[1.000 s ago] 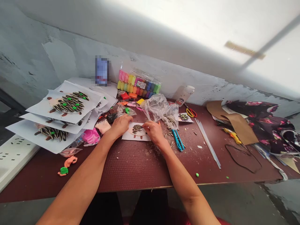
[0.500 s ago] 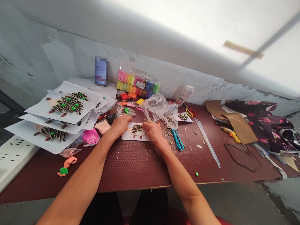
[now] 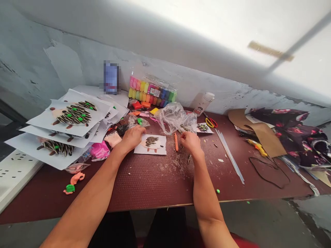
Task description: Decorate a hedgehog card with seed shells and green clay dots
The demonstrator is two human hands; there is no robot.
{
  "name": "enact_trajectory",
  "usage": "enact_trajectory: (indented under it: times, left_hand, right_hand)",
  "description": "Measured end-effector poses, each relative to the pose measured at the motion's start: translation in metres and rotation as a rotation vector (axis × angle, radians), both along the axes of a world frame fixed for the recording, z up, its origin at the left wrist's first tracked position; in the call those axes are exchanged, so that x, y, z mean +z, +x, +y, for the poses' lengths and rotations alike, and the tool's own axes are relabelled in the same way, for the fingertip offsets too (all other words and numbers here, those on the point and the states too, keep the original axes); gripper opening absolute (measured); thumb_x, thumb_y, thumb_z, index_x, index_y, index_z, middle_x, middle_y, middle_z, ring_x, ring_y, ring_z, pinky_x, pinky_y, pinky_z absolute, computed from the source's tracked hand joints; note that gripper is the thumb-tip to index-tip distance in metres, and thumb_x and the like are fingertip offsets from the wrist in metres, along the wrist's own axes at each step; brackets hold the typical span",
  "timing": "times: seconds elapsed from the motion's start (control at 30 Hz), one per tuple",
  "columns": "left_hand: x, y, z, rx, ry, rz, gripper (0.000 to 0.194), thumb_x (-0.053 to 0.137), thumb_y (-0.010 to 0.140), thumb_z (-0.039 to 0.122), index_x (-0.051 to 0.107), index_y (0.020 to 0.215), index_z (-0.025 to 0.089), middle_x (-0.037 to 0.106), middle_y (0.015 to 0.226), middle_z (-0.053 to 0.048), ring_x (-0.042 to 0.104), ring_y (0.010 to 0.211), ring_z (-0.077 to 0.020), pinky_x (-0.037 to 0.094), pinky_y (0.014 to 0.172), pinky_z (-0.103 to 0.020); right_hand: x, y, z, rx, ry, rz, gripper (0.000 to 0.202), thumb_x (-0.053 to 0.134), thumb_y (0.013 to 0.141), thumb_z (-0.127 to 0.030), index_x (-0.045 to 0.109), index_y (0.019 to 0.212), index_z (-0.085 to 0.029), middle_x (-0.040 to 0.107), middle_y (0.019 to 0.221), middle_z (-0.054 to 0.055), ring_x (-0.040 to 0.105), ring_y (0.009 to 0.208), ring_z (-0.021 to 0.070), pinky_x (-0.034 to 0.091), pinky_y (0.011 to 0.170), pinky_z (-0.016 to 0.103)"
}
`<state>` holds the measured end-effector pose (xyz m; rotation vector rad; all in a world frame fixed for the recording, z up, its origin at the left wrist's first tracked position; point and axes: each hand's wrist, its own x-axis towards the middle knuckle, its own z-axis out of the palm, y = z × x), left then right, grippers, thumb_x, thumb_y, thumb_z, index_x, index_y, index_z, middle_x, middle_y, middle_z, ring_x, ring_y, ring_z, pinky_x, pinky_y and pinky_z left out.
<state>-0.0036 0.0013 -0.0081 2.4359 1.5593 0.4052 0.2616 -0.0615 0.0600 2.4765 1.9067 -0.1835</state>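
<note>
A small white card (image 3: 152,152) lies on the table, bearing a pale hedgehog shape with rows of striped sunflower seeds (image 3: 151,141) for spines and brown feet. My left hand (image 3: 133,138) is at the card's left edge, its fingers curled down and gripping the paper there. To the right of the card, my right hand (image 3: 190,142) dips to the loose seeds (image 3: 184,128) beside a clear plastic bag (image 3: 170,117). Its fingers are drawn together, and whatever is between them is hidden. An orange stick-like tool (image 3: 176,142) lies between the card and my right hand.
Finished-looking hedgehog sheets (image 3: 69,117) are stacked at left, near pink clay (image 3: 99,150). A pack of coloured clay (image 3: 152,91) leans on the wall. A white bottle (image 3: 204,103), scissors (image 3: 211,122), clear glue sticks (image 3: 230,156) and a yellow glue gun (image 3: 259,148) are to the right.
My right hand has moved right, from the card to the loose seeds, uncovering the card's right side and the orange tool. It now covers the blue cutter. My left hand has stayed put.
</note>
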Motion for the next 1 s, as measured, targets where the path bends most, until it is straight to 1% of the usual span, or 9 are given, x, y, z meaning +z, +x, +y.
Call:
enact_trajectory:
  times: [0.13,0.23,0.43,0.53,0.6,0.7,0.8,0.9,1.0]
  left_hand:
    - [0.0,-0.001,0.0,-0.005,-0.004,-0.008,0.033,0.043,0.092,0.015,0.074,0.103,0.021,0.069,0.103,-0.01,0.066,0.095,-0.0243,0.049,0.083,-0.032]
    - [-0.001,-0.001,0.001,-0.004,-0.002,-0.006,0.033,0.044,0.092,0.014,0.074,0.104,0.021,0.07,0.103,-0.01,0.066,0.096,-0.0242,0.05,0.083,-0.032]
    - [-0.002,-0.001,0.001,0.0,-0.006,-0.022,0.032,0.045,0.091,0.014,0.074,0.103,0.021,0.07,0.101,-0.009,0.066,0.095,-0.0234,0.05,0.084,-0.031]
    - [-0.002,-0.002,0.001,-0.001,-0.003,-0.021,0.032,0.044,0.091,0.015,0.073,0.103,0.021,0.07,0.102,-0.01,0.065,0.095,-0.0233,0.05,0.084,-0.031]
    - [-0.003,-0.002,0.002,-0.004,-0.005,-0.02,0.032,0.044,0.091,0.015,0.073,0.103,0.021,0.07,0.102,-0.01,0.065,0.095,-0.0238,0.05,0.083,-0.032]
    - [-0.003,-0.002,0.003,-0.005,-0.009,-0.026,0.032,0.045,0.091,0.015,0.074,0.102,0.021,0.069,0.102,-0.01,0.065,0.095,-0.0242,0.05,0.083,-0.032]
    - [-0.004,-0.002,0.003,-0.001,-0.006,-0.029,0.032,0.045,0.09,0.014,0.074,0.103,0.021,0.07,0.102,-0.01,0.065,0.095,-0.0234,0.05,0.084,-0.031]
    - [-0.004,-0.002,0.003,0.002,-0.004,-0.027,0.033,0.045,0.09,0.014,0.074,0.103,0.021,0.07,0.102,-0.009,0.065,0.095,-0.0232,0.05,0.084,-0.031]
    - [-0.003,-0.001,0.002,0.001,-0.009,-0.03,0.032,0.045,0.091,0.014,0.074,0.103,0.021,0.069,0.102,-0.01,0.065,0.095,-0.0242,0.049,0.083,-0.032]
  right_hand:
    - [0.005,0.005,-0.004,-0.042,-0.122,-0.012,0.019,0.06,0.083,-0.02,0.076,0.092,-0.02,0.075,0.096,0.014,0.07,0.096,0.0264,0.046,0.074,0.03]
    - [0.007,0.005,-0.006,-0.032,-0.177,-0.022,0.015,0.065,0.08,-0.022,0.076,0.089,-0.019,0.075,0.093,0.014,0.071,0.094,0.0264,0.047,0.073,0.03]
    - [0.003,0.003,-0.006,0.005,-0.167,-0.005,0.013,0.068,0.073,-0.012,0.076,0.081,-0.018,0.075,0.089,0.015,0.071,0.088,0.027,0.048,0.071,0.03]
    - [0.003,0.003,-0.006,0.02,-0.155,0.003,0.014,0.065,0.074,-0.011,0.075,0.08,-0.018,0.075,0.088,0.014,0.07,0.087,0.0264,0.046,0.071,0.03]
    - [0.004,0.003,-0.006,0.044,-0.099,0.038,0.015,0.061,0.076,-0.011,0.074,0.08,-0.018,0.074,0.086,0.012,0.069,0.086,0.0241,0.045,0.071,0.029]
    - [0.002,0.003,-0.004,0.152,0.04,0.229,0.014,0.056,0.08,-0.014,0.07,0.081,-0.018,0.073,0.085,0.007,0.066,0.082,0.0188,0.043,0.072,0.027]
    - [-0.003,-0.003,-0.001,0.284,0.114,0.555,0.009,0.054,0.082,-0.02,0.063,0.081,-0.018,0.07,0.08,0.003,0.063,0.076,0.0152,0.044,0.069,0.025]
    - [-0.009,-0.013,0.001,0.292,0.069,0.898,0.009,0.051,0.085,-0.025,0.057,0.086,-0.018,0.071,0.083,0.003,0.063,0.066,0.0122,0.044,0.057,0.022]
    - [-0.012,-0.023,0.001,0.249,-0.009,1.089,0.011,0.052,0.085,-0.027,0.054,0.091,-0.019,0.071,0.082,0.002,0.06,0.058,0.0097,0.04,0.048,0.018]
